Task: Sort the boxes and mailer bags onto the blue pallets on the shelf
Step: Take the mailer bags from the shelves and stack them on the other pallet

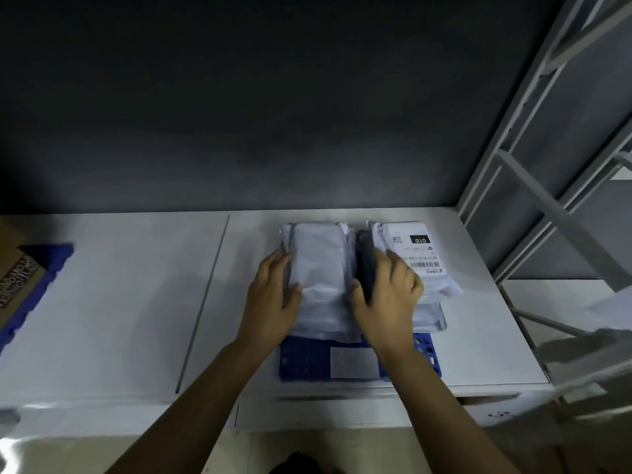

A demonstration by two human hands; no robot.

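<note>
Found white bags (318,265) stacked on the right pallet (301,360) and a box (15,271) on the left pallet (51,268). Pressed left hand (273,295), fingers nearly straight, against the bags' left edge; gripped dark bag (364,258) in right hand (390,292), thumb and fingers curled round it, wedged among the bags. Judged sorting partly done, dark bag not yet released; remaining items unseen.

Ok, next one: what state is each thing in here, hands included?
Left hand: flat against the plain white mailer bag's left side.
Right hand: grips the dark mailer bag.
Plain white mailer bag: lying on top of the pile.
Dark mailer bag: on edge between the two pale bags.
Labelled mailer bag: lying flat, label up.
Blue pallet: on the shelf, loaded with bags.
Cardboard box: on a second pallet, far left, partly cut off.
</note>
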